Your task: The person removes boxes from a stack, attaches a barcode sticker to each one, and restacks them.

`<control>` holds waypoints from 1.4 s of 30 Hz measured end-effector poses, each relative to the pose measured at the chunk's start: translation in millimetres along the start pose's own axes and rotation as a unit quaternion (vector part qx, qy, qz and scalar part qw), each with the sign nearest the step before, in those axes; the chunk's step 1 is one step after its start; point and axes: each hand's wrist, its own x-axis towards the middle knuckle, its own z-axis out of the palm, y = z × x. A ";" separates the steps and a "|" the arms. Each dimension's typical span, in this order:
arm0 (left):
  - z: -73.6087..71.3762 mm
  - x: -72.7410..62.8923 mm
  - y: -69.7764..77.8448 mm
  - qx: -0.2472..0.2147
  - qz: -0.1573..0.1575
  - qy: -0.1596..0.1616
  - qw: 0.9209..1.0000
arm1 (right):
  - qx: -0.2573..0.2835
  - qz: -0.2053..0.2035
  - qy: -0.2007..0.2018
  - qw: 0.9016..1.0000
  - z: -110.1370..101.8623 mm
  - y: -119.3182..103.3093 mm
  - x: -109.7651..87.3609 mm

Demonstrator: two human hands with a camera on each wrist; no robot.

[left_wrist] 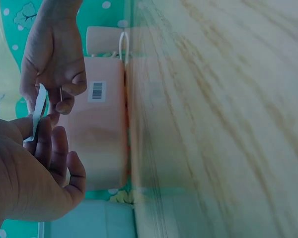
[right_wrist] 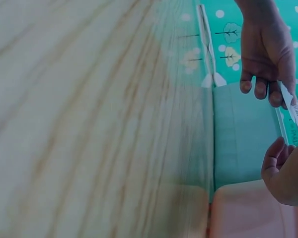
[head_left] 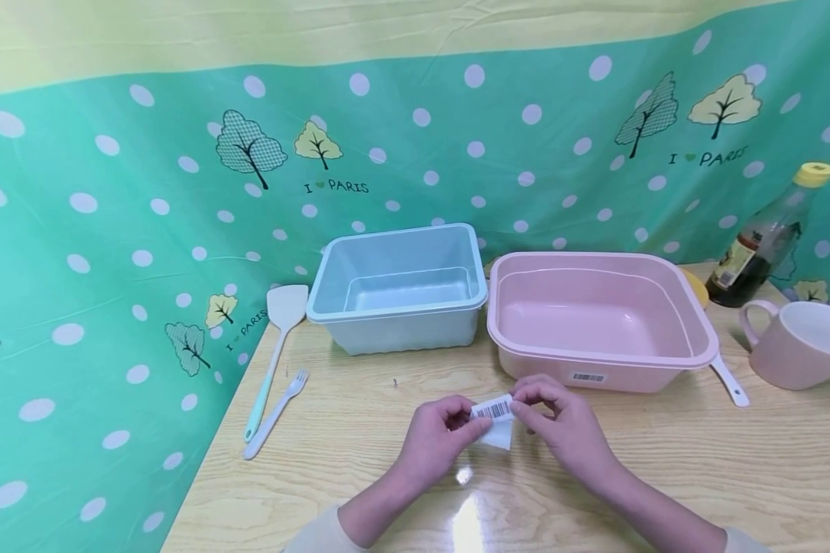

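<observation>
Head cam: L hand (head_left: 437, 435) & R hand (head_left: 569, 425) pinch barcode label (head_left: 496, 411)

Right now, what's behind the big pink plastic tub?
Green polka-dotted cloth, plus a curved yellow edge and slim white handle poking out on the right. The tub hides the rest; I can't tell whether those two join.

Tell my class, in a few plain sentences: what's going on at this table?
A person is holding a small white barcoded slip with the fingers of both the left hand and the right hand, above the wooden table. Behind the hands stand a blue basin and a pink basin, which bears a barcode label on its front. A spatula and a fork lie to the left; a mug and a bottle stand at the right.
</observation>
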 end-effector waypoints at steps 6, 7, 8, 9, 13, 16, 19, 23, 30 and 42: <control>0.1 -1.2 -2.9 0.004 -0.008 -0.015 1.000 | -0.009 -0.008 0.002 1.000 -0.8 -0.7 1.1; 0.2 -1.6 -3.3 0.003 -0.012 -0.019 1.000 | -0.011 -0.010 0.005 1.000 -1.4 -0.8 1.7; 0.3 -1.9 -3.9 0.003 -0.016 -0.024 1.000 | -0.014 -0.011 0.008 1.000 -2.3 -1.0 2.3; 0.4 -2.3 -4.6 0.004 -0.020 -0.030 0.999 | -0.016 -0.010 0.012 1.000 -3.1 -1.3 2.8; 0.5 -3.7 -7.6 0.029 -0.032 -0.055 0.998 | -0.023 0.008 0.036 0.999 -7.0 -3.5 5.6; 0.5 -4.9 -9.6 0.064 -0.034 -0.083 0.994 | -0.022 0.028 0.052 0.998 -9.3 -5.9 6.9; 0.2 -6.1 -10.7 0.093 -0.038 -0.123 0.987 | -0.020 0.037 0.058 0.997 -10.7 -7.5 7.5; -1.4 -7.3 -11.7 0.160 -0.021 -0.175 0.971 | -0.015 0.039 0.051 0.998 -11.0 -7.1 7.7; -6.8 -6.6 -11.8 0.286 0.073 -0.222 0.929 | -0.009 0.043 0.050 0.998 -10.6 -5.3 8.2; -19.4 -5.0 0.2 0.343 0.088 -0.234 0.905 | -0.005 0.052 0.049 0.997 -10.2 -4.8 8.9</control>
